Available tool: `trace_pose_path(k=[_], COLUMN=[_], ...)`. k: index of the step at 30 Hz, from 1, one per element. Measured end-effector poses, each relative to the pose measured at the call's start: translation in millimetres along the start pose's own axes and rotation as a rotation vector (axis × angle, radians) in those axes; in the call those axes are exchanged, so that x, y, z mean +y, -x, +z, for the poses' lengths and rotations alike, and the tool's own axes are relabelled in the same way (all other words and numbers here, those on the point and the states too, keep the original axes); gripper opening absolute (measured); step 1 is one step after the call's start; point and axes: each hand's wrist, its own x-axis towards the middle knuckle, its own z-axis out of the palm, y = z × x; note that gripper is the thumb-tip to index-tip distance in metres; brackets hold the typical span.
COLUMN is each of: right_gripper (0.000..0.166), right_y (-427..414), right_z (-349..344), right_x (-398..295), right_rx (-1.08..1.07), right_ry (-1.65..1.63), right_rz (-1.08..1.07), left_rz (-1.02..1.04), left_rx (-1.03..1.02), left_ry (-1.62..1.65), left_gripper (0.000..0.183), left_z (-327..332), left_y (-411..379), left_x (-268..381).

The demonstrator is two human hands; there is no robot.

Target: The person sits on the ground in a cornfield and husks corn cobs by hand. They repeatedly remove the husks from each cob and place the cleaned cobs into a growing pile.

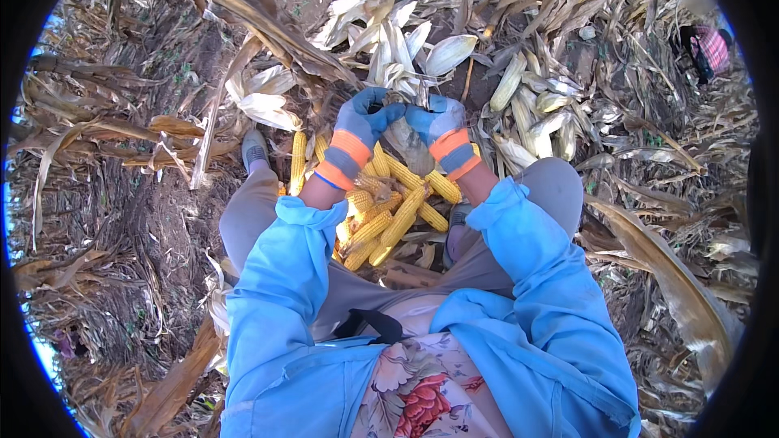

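Note:
Both my hands wear blue work gloves with orange and grey cuffs. My left hand (pixel 365 117) and my right hand (pixel 436 120) meet at the upper end of a corn ear in its dull, dry husk (pixel 411 145). Fingers of each hand pinch the husk there, and the ear hangs down between the wrists. Below it, between my feet, lies a heap of bare yellow corn ears (pixel 398 219), partly hidden by my forearms. Just beyond my hands is a pile of pale stripped husks (pixel 389 52).
Several ears still in husk (pixel 538 112) lie in a pile at the right. Dry stalks and leaves (pixel 274 24) cover much of the soil, with a long leaf (pixel 669 274) beside my right arm. A pink checked item (pixel 709 50) sits at the far upper right.

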Motion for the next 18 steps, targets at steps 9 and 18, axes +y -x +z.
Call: trace_pose_path(k=[9, 18], right_gripper=[0.015, 0.016], right_y=[1, -4], right_z=[9, 11], right_x=[8, 21], right_rx=[0.088, 0.121], right_ry=[-0.103, 0.000], right_rz=[0.011, -0.012], left_rz=[-0.033, -0.021], left_rx=[0.014, -0.010], left_ry=[0.012, 0.075], left_gripper=[0.026, 0.026], left_z=[4, 3], left_y=[7, 5], left_x=[0, -7])
